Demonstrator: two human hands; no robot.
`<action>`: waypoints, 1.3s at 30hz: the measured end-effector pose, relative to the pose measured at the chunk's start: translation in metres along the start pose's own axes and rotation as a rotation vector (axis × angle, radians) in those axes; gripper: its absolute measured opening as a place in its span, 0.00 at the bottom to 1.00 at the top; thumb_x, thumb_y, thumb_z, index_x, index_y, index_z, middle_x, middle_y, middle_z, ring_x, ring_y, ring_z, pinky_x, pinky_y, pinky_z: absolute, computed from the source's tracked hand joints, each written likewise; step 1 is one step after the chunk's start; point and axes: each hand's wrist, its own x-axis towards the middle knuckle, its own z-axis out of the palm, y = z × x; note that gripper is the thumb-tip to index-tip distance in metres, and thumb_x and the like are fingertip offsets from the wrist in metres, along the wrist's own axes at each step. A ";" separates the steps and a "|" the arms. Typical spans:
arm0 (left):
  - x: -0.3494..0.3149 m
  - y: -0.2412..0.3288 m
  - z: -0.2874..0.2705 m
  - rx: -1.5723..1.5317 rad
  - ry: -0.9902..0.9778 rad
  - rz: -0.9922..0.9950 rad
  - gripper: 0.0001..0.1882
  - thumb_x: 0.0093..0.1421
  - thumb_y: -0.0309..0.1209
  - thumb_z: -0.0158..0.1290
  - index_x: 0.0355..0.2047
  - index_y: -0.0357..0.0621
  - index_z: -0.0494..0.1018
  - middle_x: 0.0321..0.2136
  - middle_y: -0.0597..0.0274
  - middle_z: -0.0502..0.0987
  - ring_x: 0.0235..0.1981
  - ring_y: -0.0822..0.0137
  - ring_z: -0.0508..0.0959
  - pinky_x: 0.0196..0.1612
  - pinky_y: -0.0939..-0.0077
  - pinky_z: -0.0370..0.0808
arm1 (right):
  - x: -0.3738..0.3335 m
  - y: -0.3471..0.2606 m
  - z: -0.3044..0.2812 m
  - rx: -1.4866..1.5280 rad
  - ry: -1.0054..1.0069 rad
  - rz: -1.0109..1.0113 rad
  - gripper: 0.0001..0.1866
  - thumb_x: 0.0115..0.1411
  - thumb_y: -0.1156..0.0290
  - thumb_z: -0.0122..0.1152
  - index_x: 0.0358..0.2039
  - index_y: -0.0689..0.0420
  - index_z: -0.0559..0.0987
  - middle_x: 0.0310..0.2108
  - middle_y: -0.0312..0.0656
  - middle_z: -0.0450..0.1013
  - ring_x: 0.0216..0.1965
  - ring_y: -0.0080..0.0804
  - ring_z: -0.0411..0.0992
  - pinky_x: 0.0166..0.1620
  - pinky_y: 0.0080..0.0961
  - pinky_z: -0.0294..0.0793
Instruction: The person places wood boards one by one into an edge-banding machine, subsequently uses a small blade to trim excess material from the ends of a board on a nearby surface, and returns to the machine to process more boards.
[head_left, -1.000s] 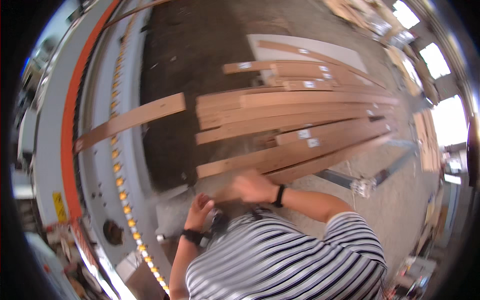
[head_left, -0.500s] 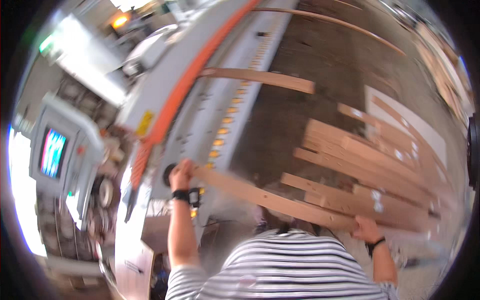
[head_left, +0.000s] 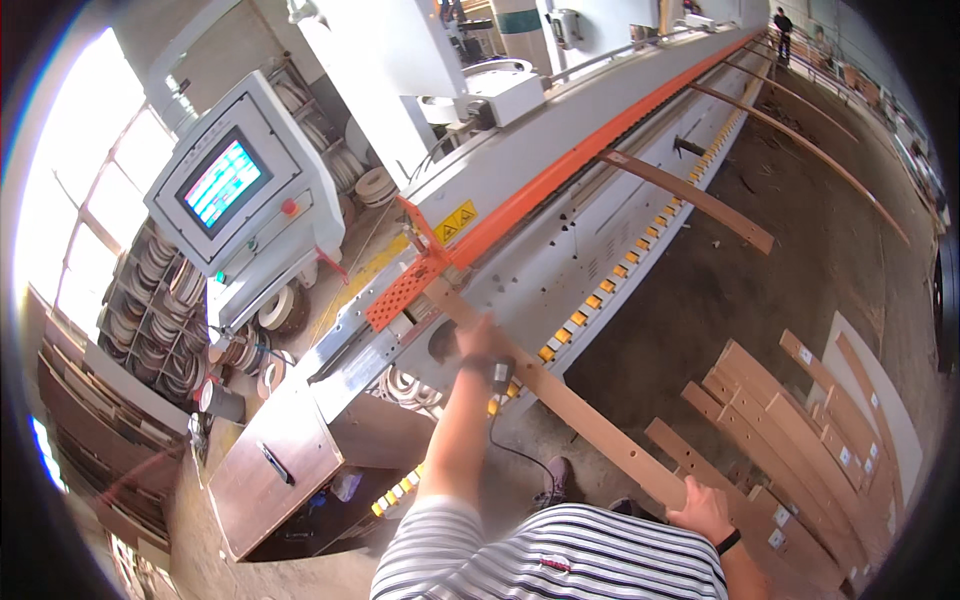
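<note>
A long, narrow brown wooden board [head_left: 600, 435] runs slantwise between my hands, from the machine toward my body. My left hand [head_left: 477, 338] is closed around it near its far end. That end meets the machine [head_left: 545, 262] beside an orange perforated guard [head_left: 405, 290]; whether it touches cannot be made out. My right hand [head_left: 704, 511] grips the near end, thumb on top. A dark round knob [head_left: 441, 340] is just left of my left hand, partly hidden by it.
Another board [head_left: 690, 200] juts from the machine farther along. Several stacked boards [head_left: 790, 430] are on my right. At left are a control panel [head_left: 226, 182], a brown cabinet top with a pen [head_left: 273, 464] on it, and racked coils [head_left: 150, 275]. A distant person [head_left: 783, 35] stands beyond.
My view has swung, showing more of the control panel and cabinet. The board is steeper in the picture, and its far end now reaches the machine by the orange guard. Both hands still hold it.
</note>
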 end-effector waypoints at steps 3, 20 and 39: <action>-0.007 0.025 -0.001 -0.208 0.022 -0.033 0.11 0.53 0.28 0.62 0.33 0.38 0.71 0.25 0.56 0.75 0.24 0.61 0.78 0.27 0.63 0.77 | 0.018 -0.026 -0.002 0.093 0.034 -0.051 0.25 0.41 0.57 0.68 0.34 0.60 0.72 0.30 0.58 0.77 0.34 0.57 0.76 0.39 0.48 0.76; 0.014 0.037 0.007 -0.232 0.122 -0.152 0.10 0.52 0.25 0.58 0.28 0.30 0.69 0.19 0.53 0.74 0.17 0.57 0.77 0.21 0.61 0.78 | 0.036 -0.040 -0.002 -0.001 -0.203 0.026 0.30 0.44 0.50 0.70 0.35 0.62 0.71 0.25 0.55 0.77 0.29 0.53 0.78 0.35 0.45 0.77; 0.020 0.046 0.059 -0.019 -0.090 0.015 0.15 0.55 0.32 0.57 0.32 0.29 0.71 0.24 0.47 0.77 0.23 0.51 0.80 0.24 0.54 0.79 | 0.066 -0.024 -0.043 0.091 -0.035 0.028 0.30 0.40 0.56 0.69 0.38 0.65 0.75 0.30 0.60 0.77 0.34 0.59 0.77 0.41 0.46 0.77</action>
